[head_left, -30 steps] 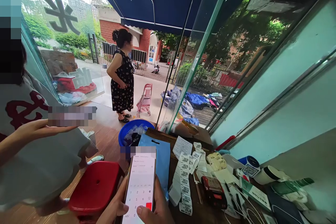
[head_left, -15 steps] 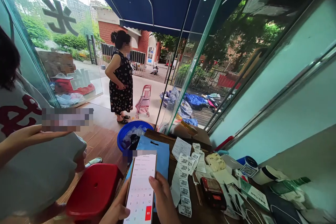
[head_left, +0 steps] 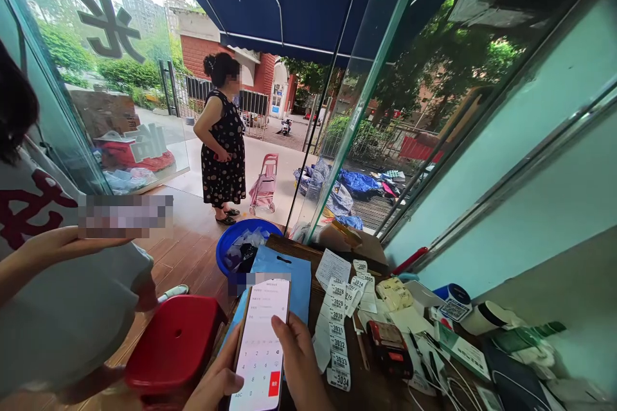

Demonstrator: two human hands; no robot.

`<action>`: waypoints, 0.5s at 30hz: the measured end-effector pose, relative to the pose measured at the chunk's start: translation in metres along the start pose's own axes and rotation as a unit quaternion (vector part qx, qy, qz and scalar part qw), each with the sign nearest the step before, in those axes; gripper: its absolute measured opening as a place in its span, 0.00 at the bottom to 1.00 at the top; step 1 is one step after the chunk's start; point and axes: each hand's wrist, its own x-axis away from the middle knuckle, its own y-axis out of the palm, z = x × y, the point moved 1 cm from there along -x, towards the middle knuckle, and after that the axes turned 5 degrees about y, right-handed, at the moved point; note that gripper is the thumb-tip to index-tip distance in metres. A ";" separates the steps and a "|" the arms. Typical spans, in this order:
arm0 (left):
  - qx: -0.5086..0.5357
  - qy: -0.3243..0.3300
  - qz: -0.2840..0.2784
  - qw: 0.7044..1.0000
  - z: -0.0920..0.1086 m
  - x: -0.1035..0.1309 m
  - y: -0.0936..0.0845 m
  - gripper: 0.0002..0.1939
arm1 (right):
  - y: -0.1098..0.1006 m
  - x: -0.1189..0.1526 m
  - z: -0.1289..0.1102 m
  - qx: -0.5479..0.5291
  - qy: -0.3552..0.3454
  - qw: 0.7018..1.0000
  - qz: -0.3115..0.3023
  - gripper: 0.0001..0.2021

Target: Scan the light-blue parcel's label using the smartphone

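1. Curling round the phone (head_left: pixel 259 350), the left hand (head_left: pixel 218 377) pinches its lower left edge, thumb along the screen.
2. The right hand (head_left: pixel 303 365) laps the phone's right edge with its thumb; its fingers are hidden, so whether it grips cannot be told.
3. Behind the phone lies a light-blue bag (head_left: pixel 299 292); right of it, numbered labels (head_left: pixel 339 334); left, a red stool (head_left: pixel 168 350).

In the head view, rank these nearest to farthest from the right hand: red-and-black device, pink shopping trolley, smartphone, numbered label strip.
1. Smartphone: right at the right hand, its screen partly behind the thumb.
2. Numbered label strip: on the table, just right of that hand.
3. Red-and-black device: farther right, beyond the strip.
4. Pink shopping trolley: far ahead, outside the doorway.
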 end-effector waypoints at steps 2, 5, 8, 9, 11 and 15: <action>-0.001 0.000 0.007 1.000 0.003 0.005 0.008 0.46 | 0.001 0.003 -0.002 -0.004 0.009 1.000 -0.010 0.28; -0.035 0.017 0.008 0.999 0.010 0.007 0.014 0.44 | 0.002 0.009 -0.004 -0.030 0.005 0.998 -0.046 0.27; -0.064 0.027 -0.001 0.998 0.015 0.006 0.017 0.41 | 0.001 0.013 -0.002 -0.042 0.003 0.995 -0.086 0.27; -0.066 0.032 0.003 0.997 0.017 0.006 0.019 0.42 | 0.001 0.014 0.000 -0.045 0.007 0.994 -0.103 0.28; -0.067 0.044 0.032 0.996 0.018 0.007 0.022 0.44 | 0.002 0.016 0.003 -0.045 0.015 0.989 -0.141 0.28; -0.066 0.043 0.086 0.993 0.026 0.015 0.026 0.46 | 0.005 0.019 0.012 -0.042 -0.001 0.984 -0.175 0.28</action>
